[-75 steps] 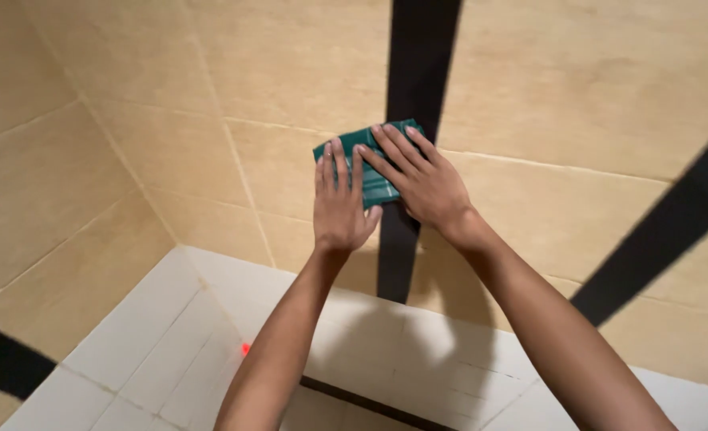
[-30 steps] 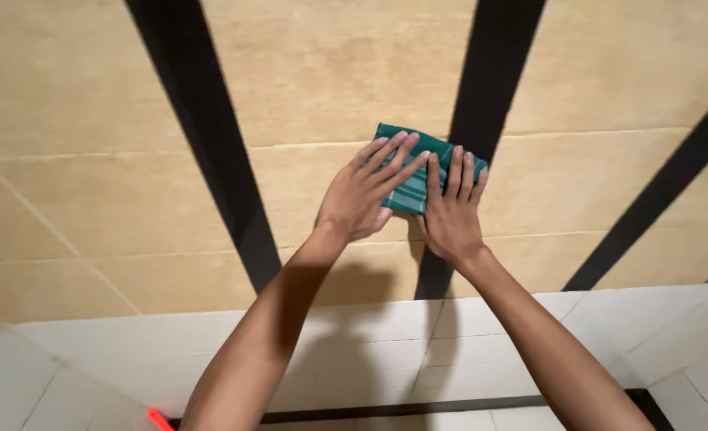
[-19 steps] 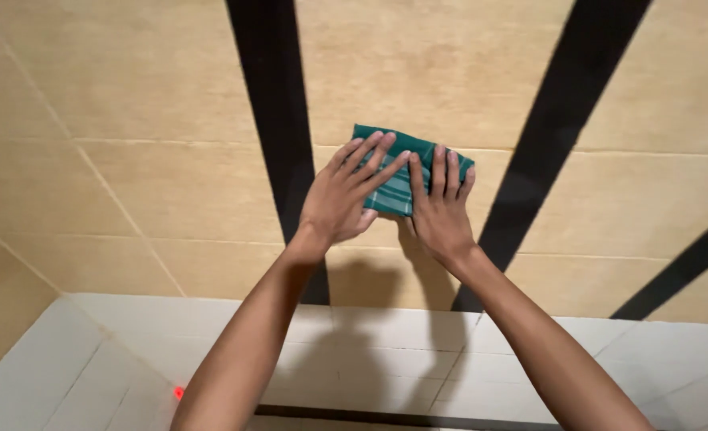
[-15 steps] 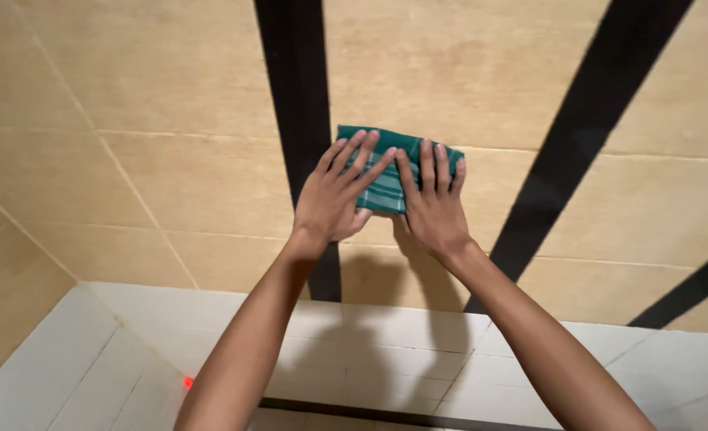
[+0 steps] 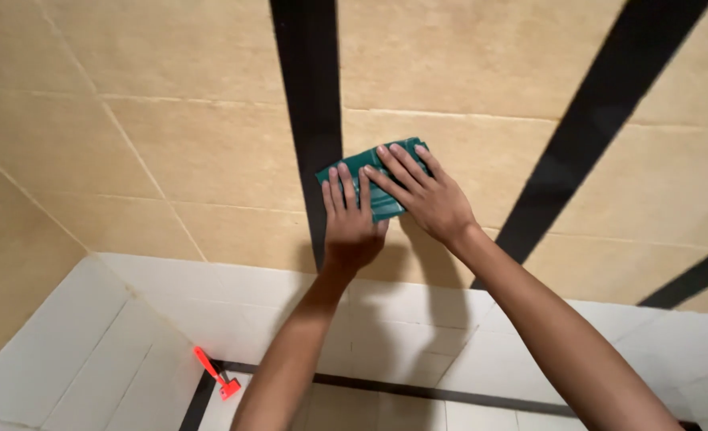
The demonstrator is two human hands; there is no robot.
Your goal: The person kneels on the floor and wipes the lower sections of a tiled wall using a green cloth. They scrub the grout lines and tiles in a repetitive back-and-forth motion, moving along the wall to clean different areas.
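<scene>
A folded green cloth (image 5: pixel 386 199) lies flat against the beige tiled wall (image 5: pixel 210 152), partly over a black vertical stripe (image 5: pixel 310 96). My left hand (image 5: pixel 350 219) presses on its lower left part with fingers pointing up. My right hand (image 5: pixel 418 191) lies over the cloth's right side, fingers spread toward the upper left, overlapping the left fingertips. Both palms are flat on the cloth. Most of the cloth is hidden under the hands.
A second black stripe (image 5: pixel 601 112) slants across the wall to the right. Below, white floor tiles (image 5: pixel 90 351) meet the wall, crossed by a dark strip (image 5: pixel 418 391). A small red scraper (image 5: pixel 214 373) lies on the floor at lower left.
Both hands have slid the cloth leftward along the wall, from beside one black stripe onto the edge of another. The view has shifted and a red tool has come into sight.
</scene>
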